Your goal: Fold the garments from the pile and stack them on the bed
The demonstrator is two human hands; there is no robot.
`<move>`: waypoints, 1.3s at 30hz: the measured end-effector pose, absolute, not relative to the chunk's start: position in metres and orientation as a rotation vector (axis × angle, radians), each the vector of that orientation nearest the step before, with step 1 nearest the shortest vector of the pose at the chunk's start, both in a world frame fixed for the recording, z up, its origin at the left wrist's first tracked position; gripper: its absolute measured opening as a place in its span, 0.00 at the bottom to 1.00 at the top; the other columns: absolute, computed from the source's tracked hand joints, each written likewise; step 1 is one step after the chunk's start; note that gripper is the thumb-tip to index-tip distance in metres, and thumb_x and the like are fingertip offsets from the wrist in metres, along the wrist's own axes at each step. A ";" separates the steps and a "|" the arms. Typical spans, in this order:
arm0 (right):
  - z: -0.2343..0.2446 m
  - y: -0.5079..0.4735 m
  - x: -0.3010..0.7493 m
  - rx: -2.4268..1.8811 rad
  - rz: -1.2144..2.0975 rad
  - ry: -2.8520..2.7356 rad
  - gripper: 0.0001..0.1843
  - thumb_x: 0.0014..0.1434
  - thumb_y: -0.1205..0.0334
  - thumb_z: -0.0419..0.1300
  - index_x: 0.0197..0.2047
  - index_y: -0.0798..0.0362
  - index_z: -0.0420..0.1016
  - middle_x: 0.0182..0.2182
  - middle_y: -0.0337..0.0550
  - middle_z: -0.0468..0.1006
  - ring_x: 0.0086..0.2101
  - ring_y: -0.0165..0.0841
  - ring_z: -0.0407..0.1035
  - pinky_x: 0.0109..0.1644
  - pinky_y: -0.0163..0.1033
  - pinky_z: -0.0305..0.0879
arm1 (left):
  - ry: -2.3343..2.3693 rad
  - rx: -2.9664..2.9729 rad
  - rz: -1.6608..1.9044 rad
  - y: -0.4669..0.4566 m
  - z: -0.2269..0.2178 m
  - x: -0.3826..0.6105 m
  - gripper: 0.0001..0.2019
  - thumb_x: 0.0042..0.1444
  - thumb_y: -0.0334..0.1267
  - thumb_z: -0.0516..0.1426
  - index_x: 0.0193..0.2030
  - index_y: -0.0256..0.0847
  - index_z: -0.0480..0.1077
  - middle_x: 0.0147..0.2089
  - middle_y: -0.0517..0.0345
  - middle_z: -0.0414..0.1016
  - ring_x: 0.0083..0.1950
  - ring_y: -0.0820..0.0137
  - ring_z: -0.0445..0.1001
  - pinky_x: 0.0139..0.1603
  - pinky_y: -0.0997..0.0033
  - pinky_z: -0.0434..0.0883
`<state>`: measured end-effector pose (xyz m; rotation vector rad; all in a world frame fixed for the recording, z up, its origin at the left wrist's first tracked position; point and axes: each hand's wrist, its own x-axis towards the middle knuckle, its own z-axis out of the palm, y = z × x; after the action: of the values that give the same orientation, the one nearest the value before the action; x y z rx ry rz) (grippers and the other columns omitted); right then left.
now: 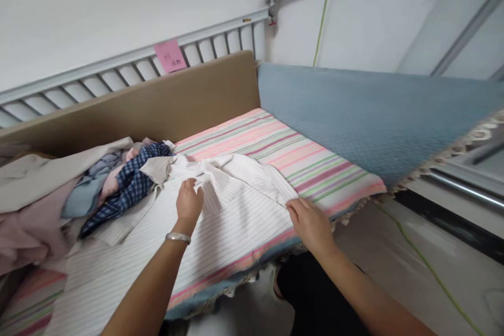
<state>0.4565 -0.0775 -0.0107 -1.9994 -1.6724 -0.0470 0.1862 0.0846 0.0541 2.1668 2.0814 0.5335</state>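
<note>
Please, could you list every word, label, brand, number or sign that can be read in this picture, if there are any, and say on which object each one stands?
Pink note on the radiator: dark handwritten marks, too small and blurred to read.
White striped garment: no text or label visible.
So there is no text that I can quote with certainty.

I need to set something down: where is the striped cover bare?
The striped cover is bare at the far right, between white garment, brown backboard and blue side. A smaller patch, near left, lies between garment and heaped clothes, which crowd the far left.
</note>
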 end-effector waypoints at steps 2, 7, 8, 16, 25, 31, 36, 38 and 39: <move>-0.011 -0.076 0.441 -1.732 -0.048 -1.819 0.13 0.62 0.69 0.47 0.40 0.53 0.73 0.37 0.45 0.76 0.41 0.35 0.67 0.47 0.41 0.61 | 2.128 1.981 0.440 0.078 0.045 0.169 0.17 0.58 0.39 0.48 0.52 0.35 0.63 0.50 0.44 0.73 0.51 0.62 0.71 0.49 0.65 0.67; -0.041 -0.041 0.407 -1.416 0.018 -2.135 0.18 0.62 0.68 0.45 0.48 0.54 0.73 0.47 0.49 0.76 0.49 0.37 0.67 0.54 0.46 0.63 | 2.032 1.773 0.221 0.078 0.029 0.168 0.13 0.53 0.45 0.56 0.33 0.35 0.73 0.31 0.48 0.78 0.34 0.66 0.75 0.33 0.72 0.67; -0.050 -0.031 0.406 -1.418 -0.013 -2.174 0.18 0.63 0.65 0.46 0.50 0.54 0.73 0.50 0.50 0.74 0.51 0.39 0.67 0.55 0.48 0.63 | 2.014 1.751 0.209 0.079 0.027 0.173 0.13 0.51 0.45 0.57 0.30 0.35 0.73 0.30 0.49 0.78 0.32 0.67 0.75 0.32 0.72 0.66; -0.099 0.003 0.420 -1.411 -0.219 -2.224 0.30 0.62 0.46 0.45 0.61 0.53 0.62 0.61 0.48 0.62 0.62 0.41 0.53 0.63 0.52 0.51 | 2.090 1.844 0.434 0.062 0.007 0.176 0.11 0.58 0.41 0.51 0.43 0.42 0.69 0.45 0.49 0.76 0.48 0.66 0.72 0.46 0.70 0.64; -0.065 -0.009 0.412 -1.500 -0.227 -2.277 0.24 0.64 0.53 0.48 0.62 0.46 0.61 0.62 0.43 0.61 0.61 0.38 0.54 0.61 0.49 0.57 | 2.101 1.799 0.349 0.077 -0.005 0.163 0.08 0.55 0.38 0.54 0.40 0.41 0.68 0.41 0.50 0.78 0.43 0.63 0.75 0.37 0.69 0.65; -0.065 -0.011 0.414 -1.453 -0.222 -2.240 0.25 0.63 0.53 0.50 0.63 0.44 0.60 0.62 0.42 0.61 0.61 0.38 0.55 0.61 0.48 0.57 | 2.196 1.925 0.464 0.126 0.023 0.148 0.14 0.59 0.37 0.47 0.49 0.39 0.65 0.49 0.48 0.73 0.48 0.65 0.73 0.42 0.70 0.67; -0.073 -0.006 0.418 -1.415 -0.391 -2.251 0.27 0.62 0.52 0.52 0.64 0.43 0.57 0.62 0.40 0.60 0.60 0.38 0.57 0.59 0.46 0.59 | 2.155 2.231 0.509 0.182 0.050 0.137 0.20 0.56 0.29 0.47 0.55 0.39 0.65 0.56 0.46 0.68 0.58 0.60 0.65 0.56 0.63 0.62; -0.076 -0.004 0.420 -1.396 -0.459 -2.253 0.28 0.62 0.52 0.52 0.65 0.43 0.56 0.62 0.39 0.60 0.59 0.38 0.58 0.58 0.45 0.61 | 2.150 2.294 0.499 0.205 0.052 0.129 0.21 0.55 0.26 0.46 0.54 0.40 0.66 0.58 0.44 0.66 0.59 0.57 0.64 0.56 0.57 0.61; -0.078 -0.002 0.421 -1.383 -0.475 -2.253 0.29 0.61 0.52 0.53 0.65 0.42 0.55 0.62 0.39 0.60 0.59 0.38 0.58 0.57 0.44 0.61 | 2.158 2.306 0.497 0.215 0.051 0.125 0.21 0.55 0.26 0.44 0.54 0.39 0.67 0.59 0.42 0.65 0.59 0.55 0.63 0.56 0.54 0.61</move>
<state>0.4205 -0.0025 -0.0775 -1.3833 -2.2534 -0.4750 0.1247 0.2151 0.0509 2.3057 2.1576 0.4974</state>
